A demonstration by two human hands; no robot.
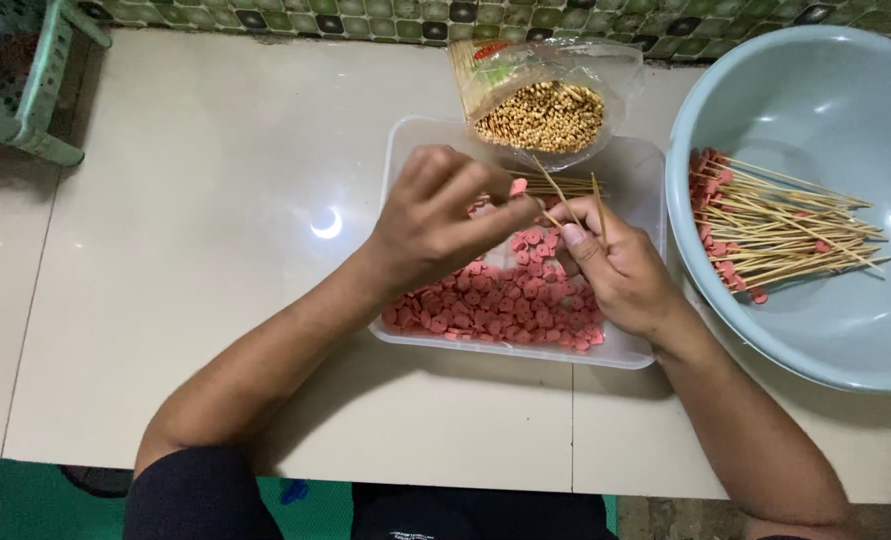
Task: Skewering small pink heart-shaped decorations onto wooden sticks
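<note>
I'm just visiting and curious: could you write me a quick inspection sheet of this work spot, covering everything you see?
Surface: pale glossy table, tiled edge behind.
Job's things: clear tray of pink sausage slices; bag of skewers; blue basin holding finished skewers.
Clutter: green basket at the far left corner.
Hands: left hand pinches a pink slice; right hand grips a skewer.
Cables: nothing seen.
Surroundings: green floor below.

Off to the side there's a big pale blue basin (870, 340) with finished skewers (780, 225), a green plastic stool (40, 95), plus mosaic tile edging (295, 15) up top.
</note>
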